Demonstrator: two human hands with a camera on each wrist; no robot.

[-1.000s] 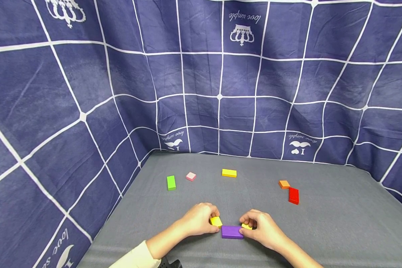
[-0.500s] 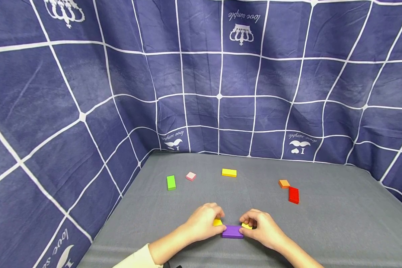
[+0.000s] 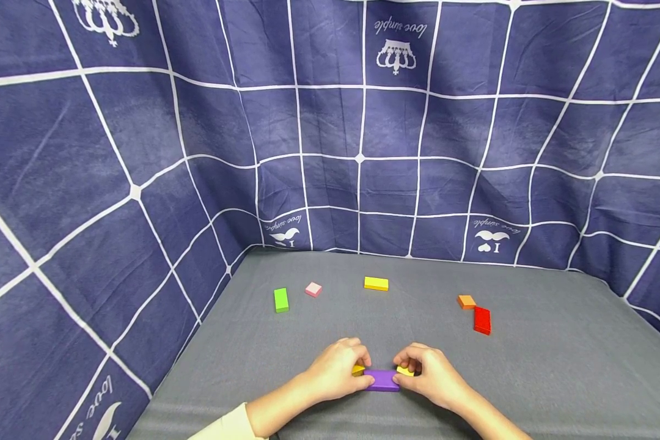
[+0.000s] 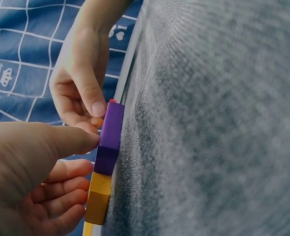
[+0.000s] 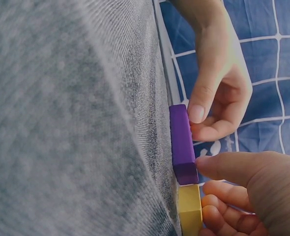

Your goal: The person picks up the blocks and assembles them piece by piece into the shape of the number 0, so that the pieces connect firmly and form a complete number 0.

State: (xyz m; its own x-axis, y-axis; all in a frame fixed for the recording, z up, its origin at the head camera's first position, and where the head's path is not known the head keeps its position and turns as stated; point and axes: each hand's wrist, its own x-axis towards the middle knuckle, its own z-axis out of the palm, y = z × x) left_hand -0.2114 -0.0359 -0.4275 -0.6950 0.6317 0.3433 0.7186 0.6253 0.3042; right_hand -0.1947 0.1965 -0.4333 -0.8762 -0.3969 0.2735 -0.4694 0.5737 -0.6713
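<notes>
A purple block (image 3: 384,380) lies flat on the grey table between the two hands. A yellow block (image 4: 99,197) sits at its left end, and another yellow block (image 5: 189,209) at its right end; each is partly covered by a hand in the head view. The left hand (image 3: 338,368) has its thumb on the purple block's left end, with curled fingers behind it beside the left yellow block. Opposite, the right hand (image 3: 430,374) holds the purple block's right end with its thumb, its other fingers bent close to the right yellow block.
Farther back on the table (image 3: 418,330) lie a green block (image 3: 281,300), a small pink block (image 3: 313,289) and a long yellow block (image 3: 376,283). At right, an orange block (image 3: 466,302) sits by a red block (image 3: 482,321). A blue gridded curtain (image 3: 330,122) borders the table.
The left hand has shifted right, from the left yellow block's side onto the purple block's left end, covering more of that yellow block. The right hand stays in place.
</notes>
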